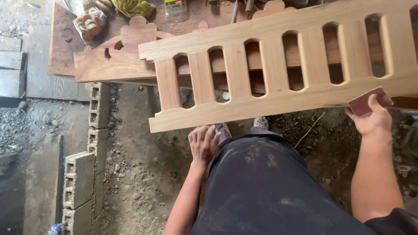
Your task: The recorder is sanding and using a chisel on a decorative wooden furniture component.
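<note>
A long pale wooden panel (278,98) with several rounded slots cut through it lies across the view, slanting up to the right. My right hand (372,117) holds a reddish-brown piece of sandpaper (365,101) against the panel's near edge at the right. My left hand (203,143) hangs just below the panel's near edge, fingers together and pointing up, holding nothing; whether the fingertips touch the wood I cannot tell. My dusty dark shorts (270,187) fill the lower middle.
Behind the panel lie darker carved wooden boards (117,58) with scalloped tops. A bag of round bread-like things (89,22) and a green cloth (133,6) rest at the top. Grey concrete blocks (85,174) stand in a row on the dirt floor (139,174) at the left.
</note>
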